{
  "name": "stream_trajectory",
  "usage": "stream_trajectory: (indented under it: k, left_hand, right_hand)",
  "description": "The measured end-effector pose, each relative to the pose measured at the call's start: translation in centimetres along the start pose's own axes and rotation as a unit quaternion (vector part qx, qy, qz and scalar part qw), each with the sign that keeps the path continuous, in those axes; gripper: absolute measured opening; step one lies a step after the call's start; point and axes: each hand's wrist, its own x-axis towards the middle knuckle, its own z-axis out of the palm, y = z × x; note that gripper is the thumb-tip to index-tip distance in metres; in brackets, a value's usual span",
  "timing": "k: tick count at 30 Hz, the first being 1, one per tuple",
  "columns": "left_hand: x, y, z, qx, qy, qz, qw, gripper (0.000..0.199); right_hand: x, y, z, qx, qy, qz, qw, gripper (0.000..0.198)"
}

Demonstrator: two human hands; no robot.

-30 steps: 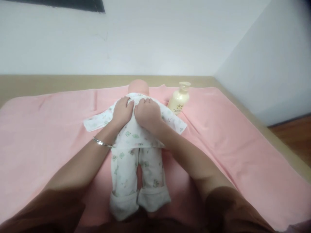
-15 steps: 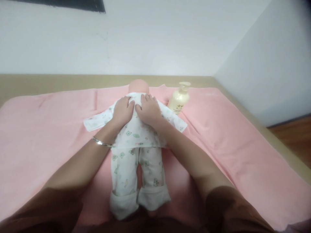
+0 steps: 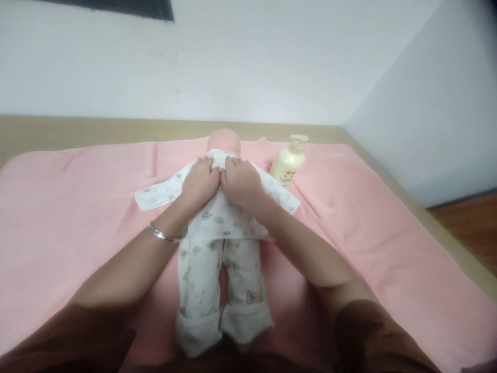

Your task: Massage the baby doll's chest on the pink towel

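Observation:
A baby doll (image 3: 224,139) lies stretched out with its bald head at the far end, no face showing. It wears a white patterned shirt (image 3: 215,220) and matching trousers (image 3: 202,280) with rolled cuffs. On the left of its upper body, my left hand (image 3: 202,181) has curled fingers and a thumb gathering the shirt cloth. My right hand (image 3: 243,181) is beside it, likewise bent and pinching the cloth. The thumbs nearly meet at the middle. My fingertips are partly hidden in the fabric.
A pale yellow pump bottle (image 3: 288,163) stands right of the doll's shoulder. Beneath both spreads a pink cloth (image 3: 77,217), slightly wrinkled. A light wooden edge (image 3: 116,127) runs along the white wall (image 3: 252,62). At the right, a brown floor (image 3: 466,223) shows.
My fingers have gone from lying flat and spread on the doll's shirt to curled inward, with the thumbs drawn closer together. The view has shifted slightly.

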Motion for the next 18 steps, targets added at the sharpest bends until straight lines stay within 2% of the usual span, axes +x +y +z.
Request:
stream_trajectory:
  k: [3, 6, 9, 11, 13, 16, 18]
  left_hand:
    - [0.8, -0.9, 0.2, -0.004, 0.001, -0.047, 0.999, 0.028]
    - [0.9, -0.8, 0.1, -0.002, 0.013, -0.049, 0.999, 0.027]
    - [0.2, 0.1, -0.2, 0.016, 0.011, -0.048, 0.999, 0.027]
    - [-0.6, 0.8, -0.3, 0.03, 0.013, -0.047, 0.998, 0.026]
    - [-1.3, 1.5, -0.2, 0.042, 0.028, -0.017, 0.999, 0.025]
    - [-1.9, 1.9, 0.3, 0.046, 0.044, 0.024, 0.998, 0.026]
    - [-1.6, 1.6, 0.5, 0.033, 0.042, 0.007, 0.999, 0.025]
  right_hand:
    - [-1.3, -1.0, -0.6, -0.037, -0.005, -0.055, 0.998, 0.039]
    - [-1.3, -1.0, -0.8, -0.032, -0.021, -0.058, 0.998, 0.038]
    - [0.0, 0.3, -0.3, 0.019, -0.023, -0.025, 0.999, 0.036]
    - [1.0, 1.5, 0.4, 0.054, -0.013, 0.017, 0.998, 0.043]
    - [1.8, 2.6, 0.9, 0.08, -0.013, 0.051, 0.995, 0.049]
    - [2.3, 3.3, 1.2, 0.102, -0.02, 0.058, 0.993, 0.049]
    - [2.2, 3.2, 1.1, 0.09, -0.018, 0.051, 0.994, 0.048]
